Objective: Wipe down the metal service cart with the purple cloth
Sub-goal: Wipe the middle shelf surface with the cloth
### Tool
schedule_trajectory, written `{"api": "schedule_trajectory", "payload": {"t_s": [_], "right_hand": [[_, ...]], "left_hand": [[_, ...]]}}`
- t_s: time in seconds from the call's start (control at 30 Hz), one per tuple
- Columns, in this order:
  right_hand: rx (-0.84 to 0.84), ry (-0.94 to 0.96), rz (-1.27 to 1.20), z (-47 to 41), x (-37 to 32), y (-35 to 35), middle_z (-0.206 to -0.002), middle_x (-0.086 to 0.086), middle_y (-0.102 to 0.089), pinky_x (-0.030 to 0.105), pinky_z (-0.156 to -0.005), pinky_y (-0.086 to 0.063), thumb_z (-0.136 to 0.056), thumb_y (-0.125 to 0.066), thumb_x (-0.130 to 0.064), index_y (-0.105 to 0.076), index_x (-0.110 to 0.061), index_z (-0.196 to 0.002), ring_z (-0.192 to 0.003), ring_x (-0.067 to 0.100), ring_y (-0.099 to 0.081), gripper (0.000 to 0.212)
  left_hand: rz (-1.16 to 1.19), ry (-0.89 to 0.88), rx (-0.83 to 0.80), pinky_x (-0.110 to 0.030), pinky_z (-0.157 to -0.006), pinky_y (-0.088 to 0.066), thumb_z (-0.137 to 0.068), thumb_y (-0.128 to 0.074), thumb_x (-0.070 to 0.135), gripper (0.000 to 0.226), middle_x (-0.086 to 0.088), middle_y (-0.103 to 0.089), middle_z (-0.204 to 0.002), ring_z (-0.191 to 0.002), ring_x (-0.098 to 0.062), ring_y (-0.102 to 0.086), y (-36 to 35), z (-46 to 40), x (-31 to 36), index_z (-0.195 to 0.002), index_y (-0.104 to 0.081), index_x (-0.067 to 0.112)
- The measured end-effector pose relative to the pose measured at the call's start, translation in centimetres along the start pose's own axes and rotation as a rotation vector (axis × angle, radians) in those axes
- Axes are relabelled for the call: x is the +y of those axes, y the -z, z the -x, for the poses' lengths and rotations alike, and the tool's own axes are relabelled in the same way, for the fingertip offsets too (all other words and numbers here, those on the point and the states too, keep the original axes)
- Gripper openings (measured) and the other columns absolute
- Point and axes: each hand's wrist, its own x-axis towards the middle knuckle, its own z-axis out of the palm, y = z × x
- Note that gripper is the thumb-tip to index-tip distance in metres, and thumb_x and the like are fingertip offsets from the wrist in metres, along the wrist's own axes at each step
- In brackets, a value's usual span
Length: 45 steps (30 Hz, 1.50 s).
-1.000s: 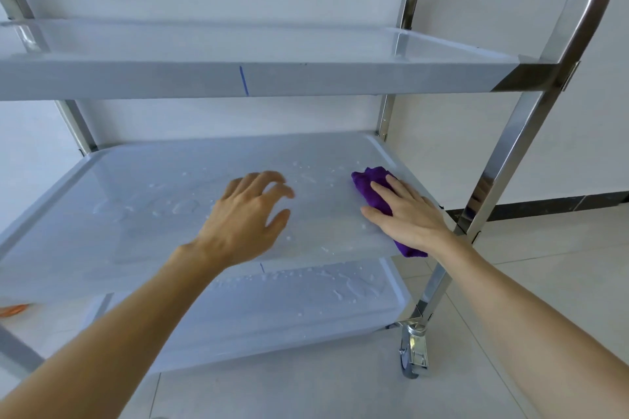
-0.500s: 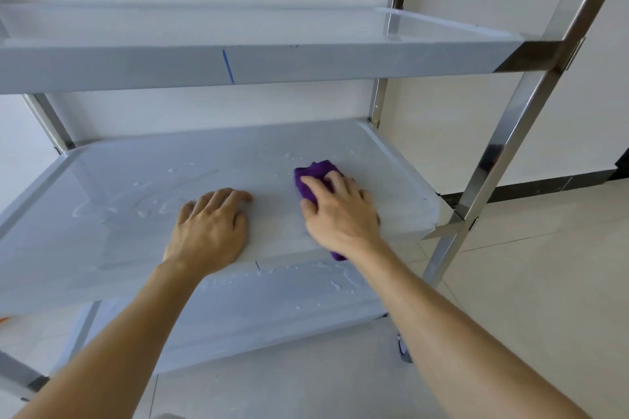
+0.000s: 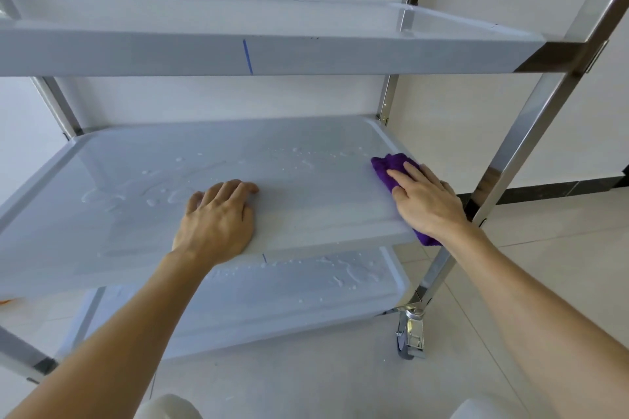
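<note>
On middle shelf (image 3: pixel 306 201): right hand (image 3: pixel 427 201) flat, pressing purple cloth (image 3: pixel 391 168); left hand (image 3: pixel 218 218) flat (no readable writing).

Behind it all you see a plain white wall (image 3: pixel 476 105), with a dark baseboard (image 3: pixel 558 188) running along its foot. Below you, pale glossy floor tiles (image 3: pixel 544 248) show thin grout lines in soft, even light.
</note>
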Motion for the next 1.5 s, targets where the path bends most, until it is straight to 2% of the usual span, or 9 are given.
{"api": "schedule_trajectory", "payload": {"t_s": [0.17, 0.3, 0.5, 0.63, 0.83, 1.03, 1.2, 1.37, 1.5], "right_hand": [[0.079, 0.154, -0.047, 1.9, -8.7, -2.5, -0.162, -0.002, -0.026, 0.046, -0.116, -0.022, -0.102, -0.033, -0.036, -0.039, -0.035, -0.147, -0.149, 0.025, -0.021, 0.046], [0.041, 0.337, -0.03, 3.6, -12.9, -3.6, -0.163, -0.005, -0.023, 0.044, -0.117, -0.021, -0.102, -0.032, -0.035, -0.035, -0.039, -0.149, -0.149, 0.02, -0.017, 0.047], [-0.068, 0.111, -0.037, 1.2, -4.4, -0.6, -0.165, -0.015, -0.01, 0.047, -0.121, -0.009, -0.104, -0.023, -0.036, -0.022, -0.045, -0.153, -0.151, 0.007, -0.006, 0.05], [-0.072, -0.057, 0.06, -1.6, 0.1, 0.3, -0.166, -0.015, -0.003, 0.051, -0.121, -0.008, -0.102, -0.018, -0.042, -0.01, -0.044, -0.155, -0.152, 0.009, 0.0, 0.054], [-0.025, -0.117, 0.071, -8.3, -4.2, -1.3, -0.166, -0.004, -0.01, 0.053, -0.118, -0.014, -0.099, -0.019, -0.043, -0.017, -0.039, -0.153, -0.151, 0.024, -0.007, 0.054], [-0.014, 0.254, 0.024, -8.1, -16.2, -4.7, -0.166, -0.006, -0.014, 0.049, -0.116, -0.019, -0.101, -0.024, -0.043, -0.023, -0.043, -0.152, -0.15, 0.022, -0.012, 0.051], [-0.048, 0.417, 0.0, -4.6, -13.0, -4.4, -0.166, -0.015, -0.007, 0.043, -0.118, -0.017, -0.102, -0.024, -0.046, -0.018, -0.049, -0.153, -0.151, 0.009, -0.008, 0.051], [-0.089, 0.178, 0.046, -8.6, -4.7, -1.3, -0.164, -0.02, -0.004, 0.042, -0.119, -0.015, -0.103, -0.024, -0.046, -0.016, -0.05, -0.152, -0.15, 0.002, -0.005, 0.05], [-0.044, -0.031, 0.098, -14.8, -3.9, -1.3, -0.166, -0.014, -0.008, 0.049, -0.119, -0.014, -0.102, -0.019, -0.041, -0.015, -0.043, -0.155, -0.151, 0.01, -0.006, 0.053]], "left_hand": [[0.005, 0.0, -0.002, -0.043, -0.116, -0.021, -0.099, -0.03, 0.027, 0.042, 0.011, -0.043, -0.147, -0.139, -0.017, -0.033, 0.1, -0.1, -0.2, -0.137, -0.045, 0.034], [0.007, 0.004, -0.024, -0.04, -0.114, -0.021, -0.098, -0.028, 0.028, 0.043, 0.014, -0.043, -0.146, -0.138, -0.015, -0.034, 0.5, 0.2, -0.6, -0.137, -0.044, 0.038], [-0.132, -0.042, -0.115, -0.038, -0.108, -0.023, -0.097, -0.034, 0.056, 0.049, 0.013, -0.041, -0.148, -0.135, -0.016, -0.037, 1.7, -2.3, -2.4, -0.145, -0.03, 0.045], [-0.136, 0.068, -0.258, -0.056, -0.119, 0.007, -0.086, -0.01, 0.081, 0.074, 0.011, 0.0, -0.165, -0.152, -0.019, 0.003, 0.8, -2.6, -4.0, -0.152, 0.0, 0.049], [-0.115, 0.077, -0.264, -0.057, -0.118, 0.008, -0.075, 0.005, 0.085, 0.081, 0.013, 0.006, -0.165, -0.152, -0.019, 0.011, -0.4, -3.0, -4.8, -0.15, 0.006, 0.054], [-0.117, 0.075, -0.258, -0.055, -0.119, 0.007, -0.073, 0.009, 0.084, 0.082, 0.014, 0.004, -0.165, -0.152, -0.016, 0.009, -0.4, -3.0, -5.1, -0.149, 0.007, 0.055], [-0.123, 0.059, -0.243, -0.055, -0.119, 0.006, -0.067, 0.015, 0.085, 0.087, 0.013, 0.003, -0.165, -0.152, -0.017, 0.008, -0.5, -3.0, -5.2, -0.149, 0.009, 0.054], [-0.119, 0.06, -0.226, -0.056, -0.118, 0.006, -0.069, 0.014, 0.085, 0.086, 0.014, 0.004, -0.164, -0.152, -0.017, 0.01, -0.6, -3.0, -5.0, -0.149, 0.009, 0.054], [-0.114, 0.071, -0.211, -0.056, -0.118, 0.009, -0.07, 0.013, 0.083, 0.084, 0.015, 0.005, -0.164, -0.151, -0.016, 0.011, -0.8, -3.0, -4.8, -0.149, 0.01, 0.053]]}}
